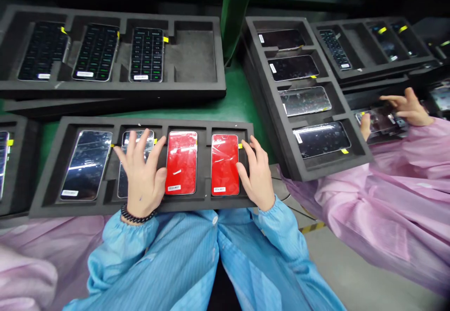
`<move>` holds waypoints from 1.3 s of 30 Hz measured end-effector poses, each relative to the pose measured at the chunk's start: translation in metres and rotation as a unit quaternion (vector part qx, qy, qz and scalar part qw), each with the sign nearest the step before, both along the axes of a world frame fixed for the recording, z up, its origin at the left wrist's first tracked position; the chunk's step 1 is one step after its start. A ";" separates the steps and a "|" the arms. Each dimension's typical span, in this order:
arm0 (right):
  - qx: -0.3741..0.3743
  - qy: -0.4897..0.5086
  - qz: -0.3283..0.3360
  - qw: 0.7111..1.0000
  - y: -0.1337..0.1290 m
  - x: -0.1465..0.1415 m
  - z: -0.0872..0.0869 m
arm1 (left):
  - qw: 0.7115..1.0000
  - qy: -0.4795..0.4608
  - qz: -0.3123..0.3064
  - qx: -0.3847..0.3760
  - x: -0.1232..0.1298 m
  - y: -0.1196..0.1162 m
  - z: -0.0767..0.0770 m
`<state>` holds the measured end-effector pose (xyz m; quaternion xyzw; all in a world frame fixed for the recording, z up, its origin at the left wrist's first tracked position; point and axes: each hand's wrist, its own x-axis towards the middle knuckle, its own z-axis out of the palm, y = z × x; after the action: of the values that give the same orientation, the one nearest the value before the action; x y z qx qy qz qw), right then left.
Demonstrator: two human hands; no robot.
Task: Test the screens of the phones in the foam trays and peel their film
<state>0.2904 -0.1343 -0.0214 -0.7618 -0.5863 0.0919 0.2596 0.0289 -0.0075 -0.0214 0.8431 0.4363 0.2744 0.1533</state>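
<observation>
A dark foam tray (137, 203) lies in front of me with phones in its compartments. Two phones show red screens: one (182, 163) near the middle, the other (225, 165) in the rightmost compartment. My left hand (142, 175) is spread over a dark-screened phone (123, 179), covering much of it; whether it touches the glass I cannot tell. At the far left of the tray is another dark phone (86, 165). My right hand (258, 172) has its fingers apart at the right edge of the right red phone, near its yellow tab.
Behind lies a tray (197, 86) with three phones showing text. To the right, a stacked tray (291, 156) holds several dark phones. A person's hands (411, 109) in pink sleeves work farther right. A green post (235, 15) stands at the back.
</observation>
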 end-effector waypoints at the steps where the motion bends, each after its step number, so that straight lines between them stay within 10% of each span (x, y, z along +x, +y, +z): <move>1: -0.002 0.004 0.005 1.000 -0.004 -0.002 0.001 | 1.000 -0.002 0.007 0.004 -0.005 -0.004 0.001; 6: -0.006 0.017 0.026 0.999 -0.030 -0.020 0.000 | 0.999 -0.022 0.018 0.026 -0.039 -0.026 -0.006; 15: 0.093 -0.071 0.129 0.985 -0.051 -0.031 -0.004 | 0.974 -0.019 -0.138 0.177 -0.072 -0.037 -0.039; 39: 0.027 -0.132 0.210 0.968 -0.048 -0.028 -0.006 | 0.969 0.087 -0.158 0.167 -0.065 -0.041 -0.028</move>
<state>0.2623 -0.1823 -0.0276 -0.6199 -0.7645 0.0269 0.1751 -0.0365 -0.0480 -0.0495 0.9357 0.2570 0.2415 0.0131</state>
